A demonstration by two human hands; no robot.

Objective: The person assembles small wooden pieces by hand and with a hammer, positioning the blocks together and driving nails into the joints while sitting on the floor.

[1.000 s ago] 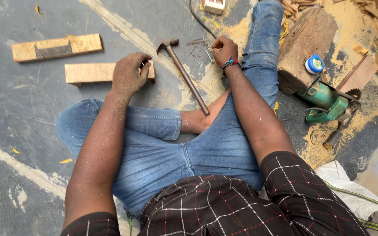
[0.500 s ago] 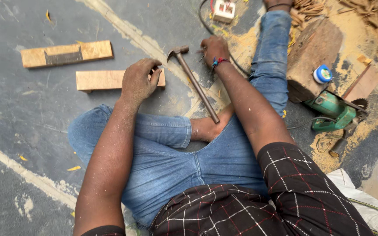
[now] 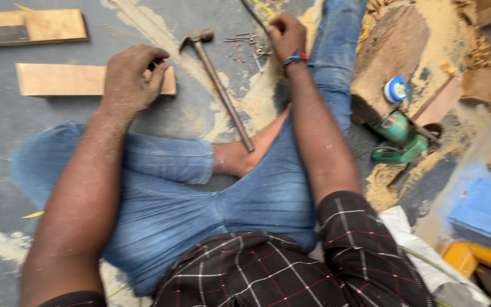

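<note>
the right hand (image 3: 287, 35) has moved off beside the claw hammer (image 3: 218, 85) to the scattered nails (image 3: 244, 40), fingers curled shut, apparently pinching one. the left hand (image 3: 129, 77) stays pressed on the short wooden board (image 3: 58, 79), closed around something small i cannot make out.

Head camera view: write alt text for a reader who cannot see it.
A person in blue jeans sits on a grey concrete floor, left hand resting on a pale flat wooden board, right hand at scattered thin nails. A long-handled metal hammer lies between the hands.
</note>
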